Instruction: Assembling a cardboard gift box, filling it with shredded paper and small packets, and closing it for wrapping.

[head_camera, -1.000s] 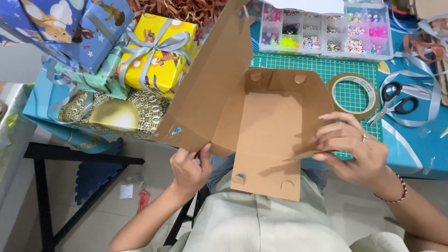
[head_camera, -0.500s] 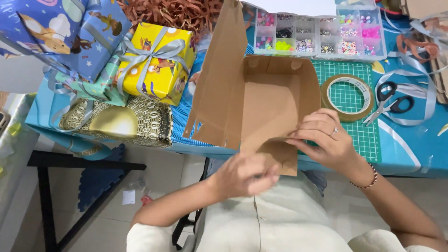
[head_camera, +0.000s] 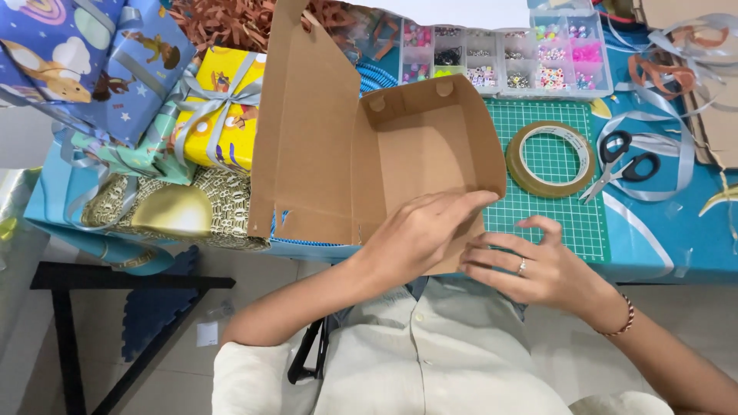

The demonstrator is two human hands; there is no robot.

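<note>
Head view: blue-covered table (head_camera: 692, 246) carries a green mat (head_camera: 550, 223), tape (head_camera: 550, 159), scissors (head_camera: 626, 163), gifts (head_camera: 219, 107). Both hands, left (head_camera: 419, 234) and right (head_camera: 538, 265), press spread fingers on the box (head_camera: 369, 161) flap; pale floor lies below.

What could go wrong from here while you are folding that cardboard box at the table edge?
The cardboard box hangs partly past the table edge, so pressure from the left hand might tip it toward the lap. Its tall open flap could swing into the yellow gift. The right hand could nudge the tape roll.
</note>
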